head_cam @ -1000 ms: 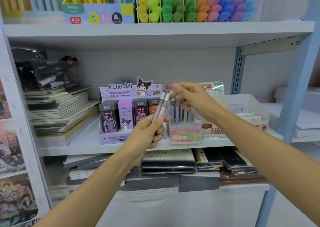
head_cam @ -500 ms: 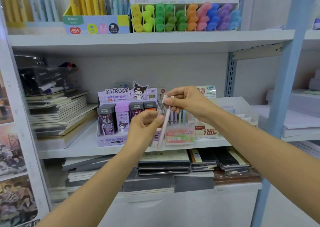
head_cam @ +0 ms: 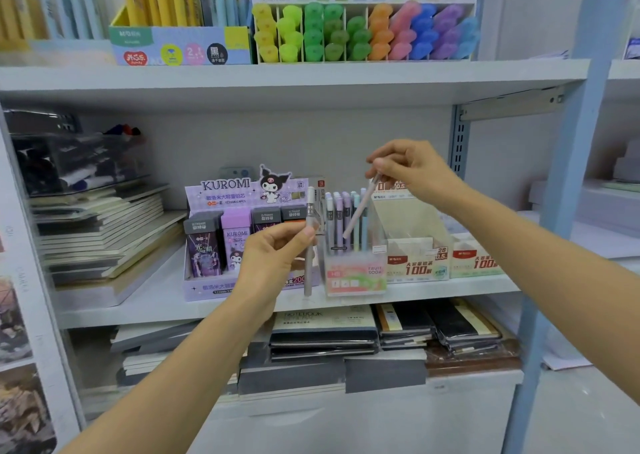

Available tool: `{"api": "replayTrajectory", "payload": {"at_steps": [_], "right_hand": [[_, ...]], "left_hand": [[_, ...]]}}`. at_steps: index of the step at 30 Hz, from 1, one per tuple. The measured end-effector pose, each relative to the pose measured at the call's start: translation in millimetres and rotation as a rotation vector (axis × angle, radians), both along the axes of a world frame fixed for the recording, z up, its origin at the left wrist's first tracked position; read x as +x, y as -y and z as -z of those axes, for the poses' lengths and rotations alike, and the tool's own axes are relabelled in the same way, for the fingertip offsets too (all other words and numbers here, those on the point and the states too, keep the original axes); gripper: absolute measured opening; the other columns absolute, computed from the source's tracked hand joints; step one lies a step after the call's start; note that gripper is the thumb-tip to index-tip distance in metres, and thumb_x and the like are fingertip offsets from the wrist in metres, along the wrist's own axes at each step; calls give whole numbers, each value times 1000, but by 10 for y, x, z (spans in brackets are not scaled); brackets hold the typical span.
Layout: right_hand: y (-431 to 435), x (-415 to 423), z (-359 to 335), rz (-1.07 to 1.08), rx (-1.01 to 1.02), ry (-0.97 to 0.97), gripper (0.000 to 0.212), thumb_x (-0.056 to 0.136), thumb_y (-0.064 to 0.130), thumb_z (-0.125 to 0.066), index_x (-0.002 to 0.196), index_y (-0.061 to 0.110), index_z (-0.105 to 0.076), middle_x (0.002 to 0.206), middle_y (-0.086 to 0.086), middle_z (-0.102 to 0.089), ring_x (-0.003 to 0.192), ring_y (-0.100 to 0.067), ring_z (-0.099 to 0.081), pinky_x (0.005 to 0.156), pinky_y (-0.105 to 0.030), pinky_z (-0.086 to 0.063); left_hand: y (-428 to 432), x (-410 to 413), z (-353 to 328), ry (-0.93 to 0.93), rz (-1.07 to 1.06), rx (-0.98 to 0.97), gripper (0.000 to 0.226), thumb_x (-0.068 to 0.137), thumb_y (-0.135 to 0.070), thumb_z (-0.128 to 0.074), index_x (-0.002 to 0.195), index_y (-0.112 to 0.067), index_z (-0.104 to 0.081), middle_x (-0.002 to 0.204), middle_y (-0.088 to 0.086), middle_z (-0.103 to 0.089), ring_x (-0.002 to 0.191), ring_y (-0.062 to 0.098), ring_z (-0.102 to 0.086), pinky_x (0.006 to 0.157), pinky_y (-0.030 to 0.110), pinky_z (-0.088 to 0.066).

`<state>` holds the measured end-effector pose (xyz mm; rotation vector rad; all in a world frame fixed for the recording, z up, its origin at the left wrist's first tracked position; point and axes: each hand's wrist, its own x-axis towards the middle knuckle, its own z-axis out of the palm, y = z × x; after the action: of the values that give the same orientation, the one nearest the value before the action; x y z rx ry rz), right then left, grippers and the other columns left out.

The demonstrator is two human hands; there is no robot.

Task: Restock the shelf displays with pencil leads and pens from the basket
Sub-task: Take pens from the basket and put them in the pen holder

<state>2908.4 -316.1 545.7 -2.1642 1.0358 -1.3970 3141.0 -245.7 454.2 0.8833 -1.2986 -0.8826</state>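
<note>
lead tubes [head_cam: 358, 211]: matt pastel plastic | display box [head_cam: 355, 277]: clear glossy plastic | Kuromi carton [head_cam: 225, 190]: printed cardboard | shelf [head_cam: 277, 79]: smooth painted metal

Left arm [head_cam: 180, 360]: bare forearm, slender, smooth.
Right arm [head_cam: 540, 246]: bare forearm, slender, smooth.
Left hand [head_cam: 277, 256]: bare; short thumbnail.
Right hand [head_cam: 412, 173]: bare; knuckles visible.

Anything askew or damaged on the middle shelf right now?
Nothing spilled or broken. The notebook stack at the shelf's left is fanned, edges misaligned. The pink tube pinched by the right hand leans across upright tubes in the clear display box; the left hand holds a grey tube upright.
</note>
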Motion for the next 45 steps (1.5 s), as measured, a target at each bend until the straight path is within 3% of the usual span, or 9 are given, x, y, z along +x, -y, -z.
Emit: {"api": "replayTrajectory", "payload": {"at_steps": [13,17,21,29,33,37,39,41,45], "right_hand": [[300,136,275,31,-57,-281,8,95,17,-58,95,23,-64,82,5,-71,75,-3,-68,67,-17,-53],[330,267,323,22,-6,-200,20,87,23,-71,103,23,-59,80,1,-73,71,-4,-68,68,-18,-55],[370,356,379,121,-33,-39,18,80,20,-78,86,20,-61,79,-1,-69,65,-6,-61,61,-16,-53],[333,379,416,262,-117,-125,15,86,29,-71,95,17,-73,88,4,-60,75,-6,-53,67,-15,-39],[34,367,374,-47,71,37,24,89,35,-65,107,20,-72,86,6,-72,67,2,-60,59,-14,-46],[-194,447,417,-189,115,-72,21,88,29,-66,104,17,-73,91,1,-74,83,-15,-68,74,-29,-56],[-240,430,382,-205,105,-63,15,90,25,-65,99,15,-73,87,0,-73,82,-15,-68,75,-29,-56],[-252,356,301,-198,96,4,13,94,20,-60,99,14,-71,85,-1,-73,78,-13,-68,70,-24,-55],[-171,114,128,-25,28,270,14,97,13,-55,101,6,-66,91,-9,-71,74,-12,-67,65,-20,-54]], "left_hand": [[130,55,108,18,26,37,12,88,-17,-66,97,-18,-74,80,-3,-75,73,7,-69,72,26,-60],[144,45,130,29,33,42,12,88,-17,-67,98,-18,-75,81,-4,-75,75,9,-68,77,31,-59],[133,51,141,26,45,37,11,88,-17,-68,95,-20,-75,84,-2,-76,76,9,-69,76,29,-59],[113,34,120,41,45,42,12,88,-18,-67,97,-19,-75,86,-2,-76,78,9,-70,79,30,-59],[108,-29,106,37,49,34,15,89,-17,-66,101,-15,-74,86,-1,-76,79,10,-70,79,30,-59],[70,-161,80,53,68,-1,12,89,-15,-66,98,-13,-74,88,3,-76,78,12,-71,70,23,-58],[48,-205,52,49,66,-23,12,90,-14,-66,99,-14,-74,88,2,-76,79,13,-71,70,25,-59],[56,-202,43,136,-26,-87,17,91,-19,-66,107,-18,-71,97,1,-74,88,14,-69,75,27,-58],[55,-150,79,528,-251,-297,31,95,-27,-59,126,-24,-59,128,-8,-56,117,9,-53,97,28,-46]]}}
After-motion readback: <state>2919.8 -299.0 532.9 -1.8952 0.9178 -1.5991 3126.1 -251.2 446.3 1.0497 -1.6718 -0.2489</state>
